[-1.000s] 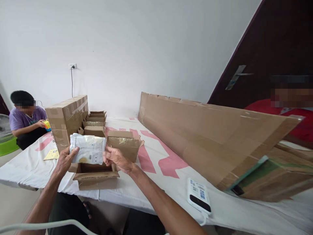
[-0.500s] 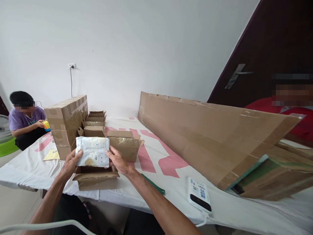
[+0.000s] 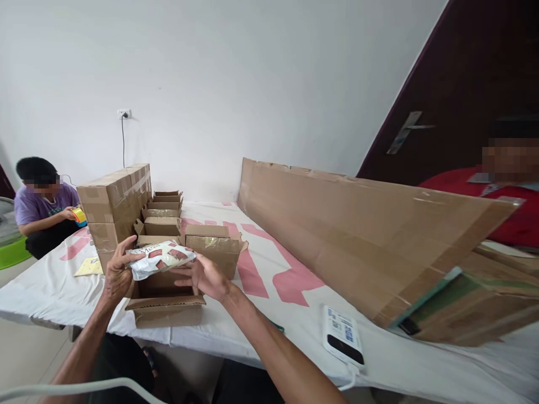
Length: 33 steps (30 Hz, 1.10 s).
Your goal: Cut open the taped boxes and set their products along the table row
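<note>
The left hand (image 3: 118,272) grips one end of the plastic packet (image 3: 162,258), up over the open cardboard box (image 3: 168,318). The right hand (image 3: 210,276) spreads its fingers by the other end; I cannot tell if it pinches. The packet looks slippery, so a loose hold could drop it onto a flap (image 3: 166,303). The box looks dark inside, and the right arm (image 3: 269,339) hides most of a green thing (image 3: 278,327).

Soft, diffuse light; stretched edges

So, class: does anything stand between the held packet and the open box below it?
Only the fingers of the right hand, seen across part of the open box beneath the packet; nothing else visible.
</note>
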Motion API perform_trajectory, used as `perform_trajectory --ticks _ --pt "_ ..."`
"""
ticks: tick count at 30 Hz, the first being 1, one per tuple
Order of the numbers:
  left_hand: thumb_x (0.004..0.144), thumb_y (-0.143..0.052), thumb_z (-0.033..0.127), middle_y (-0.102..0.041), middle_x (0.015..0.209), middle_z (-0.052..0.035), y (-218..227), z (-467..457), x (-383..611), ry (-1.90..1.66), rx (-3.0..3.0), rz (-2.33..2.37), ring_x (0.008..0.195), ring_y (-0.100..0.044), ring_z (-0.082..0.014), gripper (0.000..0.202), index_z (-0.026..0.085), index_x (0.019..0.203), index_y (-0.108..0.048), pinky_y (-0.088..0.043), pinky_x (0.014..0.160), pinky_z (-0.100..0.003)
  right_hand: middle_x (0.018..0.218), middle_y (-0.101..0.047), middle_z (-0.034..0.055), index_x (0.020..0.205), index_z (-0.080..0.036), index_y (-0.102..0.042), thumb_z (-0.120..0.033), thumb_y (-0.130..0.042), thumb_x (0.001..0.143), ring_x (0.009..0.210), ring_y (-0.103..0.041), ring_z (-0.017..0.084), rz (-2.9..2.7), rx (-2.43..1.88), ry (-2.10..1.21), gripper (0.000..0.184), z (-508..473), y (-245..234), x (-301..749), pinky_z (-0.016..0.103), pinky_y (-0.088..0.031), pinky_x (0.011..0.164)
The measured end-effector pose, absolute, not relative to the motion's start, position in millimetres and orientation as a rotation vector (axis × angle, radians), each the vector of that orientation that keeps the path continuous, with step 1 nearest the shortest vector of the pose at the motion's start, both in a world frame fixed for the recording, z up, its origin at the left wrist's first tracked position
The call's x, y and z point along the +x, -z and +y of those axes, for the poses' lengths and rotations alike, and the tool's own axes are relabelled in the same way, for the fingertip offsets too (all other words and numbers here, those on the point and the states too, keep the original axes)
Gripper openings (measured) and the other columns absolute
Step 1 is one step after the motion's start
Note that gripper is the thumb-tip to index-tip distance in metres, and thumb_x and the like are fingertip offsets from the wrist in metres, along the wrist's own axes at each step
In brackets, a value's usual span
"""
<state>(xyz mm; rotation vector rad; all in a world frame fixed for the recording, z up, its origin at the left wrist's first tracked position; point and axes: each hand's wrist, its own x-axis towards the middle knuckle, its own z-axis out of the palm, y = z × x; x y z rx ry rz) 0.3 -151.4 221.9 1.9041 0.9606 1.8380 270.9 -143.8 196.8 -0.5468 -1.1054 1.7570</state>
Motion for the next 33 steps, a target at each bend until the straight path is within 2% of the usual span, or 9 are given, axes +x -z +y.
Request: perform_trajectory --ticks 6,10,12,15,17,19,22,27,33 --pt "0.090 -0.081 0.052 -0.056 0.159 -0.0105 -222.5 -153.2 -0.5 -1.786 2.145 0.984 0.148 -0.053 -0.0343 0.023 0.030 0.094 -0.088 -0.053 0.112 -0.048 0.116 -0.080 0.0115 0.131 -0.022 -0.064 -0.060 -0.049 0.106 0.107 -0.078 0.027 -1.011 -0.421 -1.888 0.048 -150.2 -206.5 270.9 0.037 -0.065 0.076" --pt "0.092 -0.078 0.047 -0.053 0.162 -0.0085 -224.9 -156.5 1.2 -1.774 2.197 1.018 0.150 -0.050 -0.0351 0.021 0.028 0.090 -0.087 -0.049 0.117 -0.050 0.104 -0.080 0.0053 0.134 -0.024 -0.065 -0.041 -0.074 0.092 0.089 -0.076 0.023 -0.969 -0.479 -1.809 0.046 -151.9 -203.3 265.5 0.037 -0.066 0.071" --pt "0.089 -0.079 0.048 -0.052 0.163 -0.0099 -227.1 -158.0 1.2 -1.843 2.023 1.125 0.149 -0.051 -0.0351 0.026 0.027 0.104 -0.085 -0.051 0.116 -0.049 0.108 -0.080 0.0024 0.136 -0.028 -0.064 -0.028 -0.081 0.081 0.088 -0.075 0.021 -0.928 -0.485 -1.727 0.057 -152.3 -200.6 262.7 0.036 -0.066 0.073" --pt "0.087 -0.077 0.059 -0.066 0.145 -0.0167 -230.1 -164.5 0.6 -1.718 1.523 1.179 0.123 -0.071 -0.0336 0.061 0.022 0.135 -0.071 -0.064 0.092 -0.045 0.120 -0.078 0.0002 0.138 -0.033 -0.064 -0.025 -0.083 0.075 0.091 -0.075 0.020 -0.891 -0.446 -1.627 0.066 -153.4 -198.4 260.3 0.034 -0.066 0.076" --pt "0.084 -0.075 0.068 -0.076 0.122 -0.0179 -232.0 -172.8 2.1 -1.447 1.315 1.091 0.097 -0.078 -0.0317 0.077 0.017 0.142 -0.064 -0.065 0.070 -0.039 0.124 -0.077 0.0001 0.140 -0.035 -0.063 -0.027 -0.083 0.074 0.096 -0.075 0.021 -0.908 -0.433 -1.592 0.069 -154.1 -197.6 259.8 0.035 -0.065 0.078" --pt "0.078 -0.082 0.066 -0.079 0.109 -0.0159 -234.3 -182.7 6.0 -1.232 1.299 1.049 0.086 -0.078 -0.0311 0.081 0.014 0.138 -0.063 -0.062 0.059 -0.035 0.128 -0.077 0.0010 0.146 -0.036 -0.059 -0.029 -0.083 0.076 0.101 -0.075 0.022 -0.950 -0.441 -1.565 0.074 -154.3 -196.2 259.4 0.036 -0.065 0.081" --pt "0.068 -0.095 0.051 -0.080 0.107 -0.0131 -238.4 -192.4 13.1 -1.125 1.417 1.077 0.085 -0.078 -0.0302 0.079 0.016 0.131 -0.063 -0.059 0.054 -0.029 0.127 -0.077 0.0024 0.155 -0.037 -0.051 -0.033 -0.082 0.078 0.107 -0.074 0.025 -1.039 -0.489 -1.524 0.083 -153.1 -192.2 258.5 0.040 -0.065 0.084" --pt "0.067 -0.095 0.048 -0.078 0.104 -0.0112 -238.6 -183.2 15.9 -1.130 1.487 1.008 0.082 -0.076 -0.0281 0.075 0.017 0.126 -0.060 -0.055 0.053 -0.028 0.138 -0.072 0.0033 0.162 -0.038 -0.043 -0.038 -0.078 0.083 0.121 -0.069 0.028 -1.201 -0.536 -1.374 0.087 -149.2 -186.7 257.7 0.043 -0.064 0.092" --pt "0.068 -0.093 0.044 -0.074 0.100 -0.0076 -219.9 -150.2 4.7 -1.166 1.530 0.948 0.081 -0.071 -0.0240 0.072 0.017 0.125 -0.058 -0.052 0.056 -0.026 0.136 -0.072 0.0045 0.167 -0.039 -0.034 -0.035 -0.072 0.084 0.101 -0.074 0.025 -1.347 -0.658 -1.310 0.091 -132.0 -177.8 256.2 0.038 -0.067 0.075"
